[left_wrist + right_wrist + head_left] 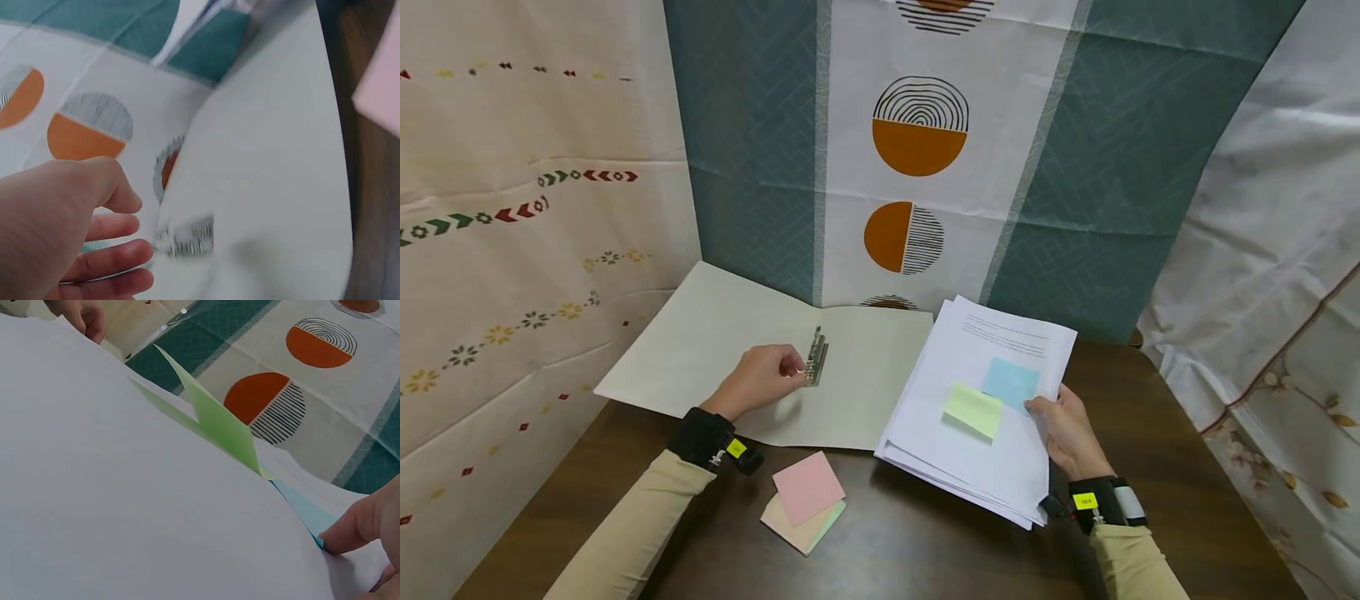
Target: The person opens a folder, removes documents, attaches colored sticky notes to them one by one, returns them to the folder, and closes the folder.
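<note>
An open white binder lies on the table, a metal clip mechanism fixed near its fold. My left hand is at the clip's near end, fingertips right beside the metal. In the left wrist view, the thumb stands apart from the loosely bent fingers. My right hand grips a stack of printed paper by its right edge, thumb on top at the corner of a blue sticky note. A green sticky note sits beside it, one edge lifted in the right wrist view.
Loose sticky notes, pink, peach and green, lie overlapped on the dark wooden table in front of the binder. A patterned curtain hangs behind the table, with further cloths at the left and right sides.
</note>
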`<state>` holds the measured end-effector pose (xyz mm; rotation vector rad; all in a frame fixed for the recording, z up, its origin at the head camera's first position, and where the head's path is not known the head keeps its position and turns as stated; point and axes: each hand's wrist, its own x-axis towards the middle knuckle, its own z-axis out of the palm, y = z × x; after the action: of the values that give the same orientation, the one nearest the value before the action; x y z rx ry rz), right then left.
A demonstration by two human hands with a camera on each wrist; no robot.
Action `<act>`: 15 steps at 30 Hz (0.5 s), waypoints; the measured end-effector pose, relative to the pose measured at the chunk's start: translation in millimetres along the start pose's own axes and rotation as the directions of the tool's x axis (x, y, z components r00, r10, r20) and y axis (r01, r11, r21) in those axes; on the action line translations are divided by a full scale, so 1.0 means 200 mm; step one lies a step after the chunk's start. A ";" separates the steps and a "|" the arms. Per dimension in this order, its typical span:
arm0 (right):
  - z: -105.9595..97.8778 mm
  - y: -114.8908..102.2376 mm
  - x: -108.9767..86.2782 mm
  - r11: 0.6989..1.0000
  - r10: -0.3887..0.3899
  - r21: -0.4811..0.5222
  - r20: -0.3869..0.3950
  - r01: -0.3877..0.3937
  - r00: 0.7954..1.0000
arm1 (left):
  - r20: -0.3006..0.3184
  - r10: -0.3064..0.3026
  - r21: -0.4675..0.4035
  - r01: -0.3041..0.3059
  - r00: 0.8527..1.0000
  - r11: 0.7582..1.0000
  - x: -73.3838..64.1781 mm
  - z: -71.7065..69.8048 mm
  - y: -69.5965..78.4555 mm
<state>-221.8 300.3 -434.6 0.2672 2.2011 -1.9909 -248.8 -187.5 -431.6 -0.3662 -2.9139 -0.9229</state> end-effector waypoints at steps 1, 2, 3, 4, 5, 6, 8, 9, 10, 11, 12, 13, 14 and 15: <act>0.00 0.00 0.00 1.000 -0.001 -0.001 -0.001 0.001 1.000 | 0.004 -0.011 0.012 0.011 1.000 1.000 -0.01 0.00 -0.02; 0.00 0.00 0.00 1.000 -0.001 -0.006 -0.004 0.001 1.000 | 0.009 -0.018 0.021 0.018 1.000 1.000 -0.01 -0.01 -0.03; -0.01 0.01 0.00 1.000 -0.003 -0.006 -0.004 0.003 1.000 | 0.014 -0.021 0.033 0.021 1.000 0.999 -0.02 -0.01 -0.04; -0.01 0.01 0.00 1.000 -0.007 -0.005 -0.002 0.007 1.000 | 0.022 -0.019 0.051 0.018 1.000 0.999 -0.02 -0.01 -0.05; -0.01 0.01 0.00 1.000 -0.012 -0.003 0.000 0.012 1.000 | 0.029 -0.010 0.074 0.008 1.000 0.997 -0.03 0.00 -0.05; -0.01 0.01 0.00 1.000 -0.014 0.001 0.004 0.014 1.000 | 0.040 -0.002 0.100 -0.002 0.999 0.995 -0.04 0.00 -0.05; -0.01 0.01 0.00 1.000 -0.015 0.006 0.011 0.015 1.000 | 0.061 0.012 0.159 -0.022 0.998 0.987 -0.06 0.01 -0.07; -0.01 0.01 0.00 1.000 -0.013 0.009 0.012 0.013 1.000 | 0.072 0.014 0.189 -0.027 0.997 0.982 -0.07 0.02 -0.08; 0.00 0.01 0.00 1.000 -0.010 0.008 0.011 0.010 1.000 | 0.085 0.013 0.220 -0.032 0.996 0.975 -0.08 0.03 -0.09; 0.00 0.01 0.01 1.000 -0.004 0.003 0.005 0.004 1.000 | 0.095 0.013 0.241 -0.036 0.995 0.970 -0.09 0.04 -0.10; 0.00 0.01 0.01 1.000 0.002 -0.001 0.001 -0.002 1.000 | 0.106 0.006 0.254 -0.032 0.994 0.967 -0.10 0.04 -0.11; 0.00 0.02 0.01 1.000 0.007 -0.004 -0.003 -0.007 1.000 | 0.112 0.005 0.263 -0.034 0.994 0.964 -0.11 0.05 -0.11; 0.00 0.02 0.01 1.000 0.009 -0.007 -0.005 -0.009 1.000 | 0.116 0.003 0.264 -0.034 0.993 0.964 -0.12 0.06 -0.12; 0.00 0.02 0.01 1.000 0.013 -0.009 -0.009 -0.013 1.000 | 0.116 0.002 0.260 -0.033 0.993 0.965 -0.12 0.06 -0.13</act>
<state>-222.4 300.8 -438.6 0.2888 2.2075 -1.9761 -230.7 -205.3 -459.0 -0.4383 -3.0772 -0.5195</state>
